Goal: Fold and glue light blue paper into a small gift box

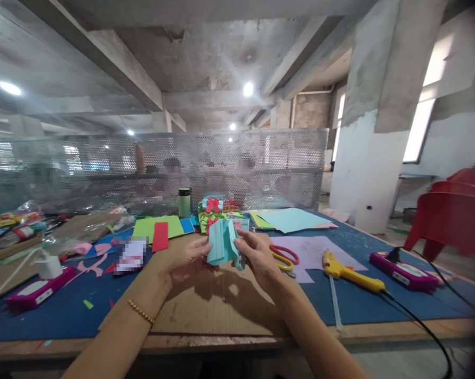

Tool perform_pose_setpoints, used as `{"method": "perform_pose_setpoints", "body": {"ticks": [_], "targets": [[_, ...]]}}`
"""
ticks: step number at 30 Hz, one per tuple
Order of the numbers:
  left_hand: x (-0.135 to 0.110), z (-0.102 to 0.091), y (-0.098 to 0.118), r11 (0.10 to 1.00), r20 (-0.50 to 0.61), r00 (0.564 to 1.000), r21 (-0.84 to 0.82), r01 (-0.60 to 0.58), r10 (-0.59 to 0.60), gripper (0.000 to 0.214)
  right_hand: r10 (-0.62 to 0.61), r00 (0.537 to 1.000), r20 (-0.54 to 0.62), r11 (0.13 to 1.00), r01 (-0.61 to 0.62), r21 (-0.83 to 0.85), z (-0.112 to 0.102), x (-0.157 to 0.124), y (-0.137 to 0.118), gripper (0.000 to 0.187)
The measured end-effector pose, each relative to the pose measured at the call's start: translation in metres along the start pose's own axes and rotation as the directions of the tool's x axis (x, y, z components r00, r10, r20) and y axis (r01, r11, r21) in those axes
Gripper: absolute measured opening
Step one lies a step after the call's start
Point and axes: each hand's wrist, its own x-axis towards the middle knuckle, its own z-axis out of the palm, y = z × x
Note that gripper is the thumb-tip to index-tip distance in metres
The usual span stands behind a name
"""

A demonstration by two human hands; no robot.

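Folded light-blue paper (pixel 218 246) is held up between my two hands, above a brown cardboard sheet (pixel 206 310). My left hand (pixel 190 259) pinches its left side. On the other side, the fingers of my right hand (pixel 257 255) close on its right part, where a strip curls downward. Just behind the paper stand several green and blue paper pieces with red bows (pixel 213 205). To the right of my right hand lie scissors (pixel 287 257) with red and yellow handles, partly hidden by that hand.
A yellow glue gun (pixel 352 273) with a cord lies at right, beside a purple power strip (pixel 403 271). Another power strip (pixel 40 288) is at left, near paper scraps. Coloured sheets (pixel 293 218) and a green bottle (pixel 184 202) stand behind; a perforated metal screen (pixel 150 163) borders the table.
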Motion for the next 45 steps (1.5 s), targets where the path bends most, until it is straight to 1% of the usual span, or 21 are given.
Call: {"method": "perform_pose_setpoints", "body": {"ticks": [1,2,3,4,5,6,7,8,10,11,14,16,20,22,24,27,30,33,36,40,45], "targets": [[0.002,-0.001,-0.001,0.999,-0.021,1.000,0.041,-0.007,0.008,0.047,-0.003,1.000,-0.009,1.000,0.002,-0.010,-0.001,0.001,0.001,0.052],[0.003,-0.002,-0.002,0.995,-0.071,0.997,0.099,-0.031,0.038,0.050,-0.008,1.000,-0.022,1.000,0.008,-0.022,-0.001,0.001,0.001,0.052],[0.004,-0.002,-0.002,0.981,-0.141,0.985,0.180,-0.075,0.101,0.054,-0.015,0.999,-0.039,0.999,0.013,-0.035,-0.002,0.001,0.001,0.051],[0.004,-0.002,-0.002,0.949,-0.207,0.959,0.287,-0.129,0.193,0.057,-0.021,0.998,-0.056,0.999,0.018,-0.048,-0.002,0.002,0.002,0.050],[0.003,-0.001,-0.001,0.893,-0.242,0.922,0.411,-0.183,0.301,0.059,-0.025,0.997,-0.072,0.998,0.020,-0.060,-0.003,0.002,0.002,0.049],[0.002,0.001,0.001,0.813,-0.234,0.883,0.534,-0.233,0.407,0.060,-0.026,0.996,-0.086,0.997,0.020,-0.070,-0.003,0.003,0.002,0.048],[0.000,0.003,0.003,0.718,-0.168,0.860,0.639,-0.277,0.481,0.059,-0.025,0.995,-0.097,0.997,0.017,-0.080,-0.003,0.004,0.003,0.048],[-0.003,0.007,0.004,0.628,-0.080,0.850,0.710,-0.318,0.520,0.056,-0.023,0.994,-0.104,0.996,0.013,-0.092,-0.003,0.005,0.004,0.048],[-0.008,0.014,0.006,0.476,0.079,0.836,0.792,-0.384,0.543,0.049,-0.020,0.993,-0.116,0.993,0.005,-0.121,-0.003,0.007,0.006,0.047],[-0.009,0.017,0.006,0.415,0.133,0.825,0.814,-0.407,0.550,0.049,-0.021,0.992,-0.126,0.990,0.003,-0.138,-0.003,0.009,0.007,0.046],[-0.010,0.021,0.002,0.289,0.225,0.804,0.852,-0.436,0.550,0.048,-0.035,0.985,-0.167,0.983,0.004,-0.185,-0.002,0.012,0.009,0.043],[-0.009,0.020,-0.001,0.264,0.247,0.806,0.859,-0.439,0.538,0.042,-0.051,0.981,-0.188,0.978,0.011,-0.207,-0.001,0.013,0.010,0.044],[-0.005,0.017,-0.004,0.302,0.232,0.822,0.851,-0.431,0.519,0.022,-0.071,0.983,-0.172,0.974,0.031,-0.225,0.002,0.015,0.009,0.046],[-0.004,0.016,-0.005,0.356,0.210,0.842,0.836,-0.419,0.497,0.014,-0.077,0.985,-0.157,0.974,0.040,-0.223,0.003,0.014,0.009,0.048],[-0.002,0.015,-0.005,0.437,0.172,0.861,0.804,-0.403,0.478,0.010,-0.079,0.987,-0.140,0.976,0.048,-0.213,0.005,0.013,0.008,0.052],[0.001,0.011,-0.005,0.584,0.027,0.882,0.740,-0.334,0.471,0.003,-0.096,0.989,-0.111,0.975,0.071,-0.209,0.006,0.011,0.007,0.050],[0.004,0.003,-0.003,0.755,-0.143,0.895,0.603,-0.259,0.422,0.012,-0.168,0.981,-0.098,0.948,0.134,-0.289,0.003,0.010,0.008,0.043],[0.005,-0.004,0.001,0.855,-0.221,0.908,0.468,-0.221,0.356,0.021,-0.222,0.973,-0.055,0.907,0.186,-0.377,0.001,0.009,0.010,0.033],[0.006,-0.006,0.003,0.884,-0.249,0.913,0.425,-0.196,0.322,0.024,-0.273,0.962,0.024,0.861,0.255,-0.441,0.002,0.007,0.010,0.025],[0.006,-0.004,0.001,0.886,-0.248,0.914,0.420,-0.197,0.321,0.029,-0.350,0.925,0.146,0.739,0.369,-0.563,0.004,0.005,0.012,0.024],[0.007,-0.004,-0.006,0.915,-0.252,0.935,0.378,-0.141,0.248,0.032,-0.394,0.896,0.205,0.621,0.424,-0.659,0.004,0.005,0.021,0.016]]}}
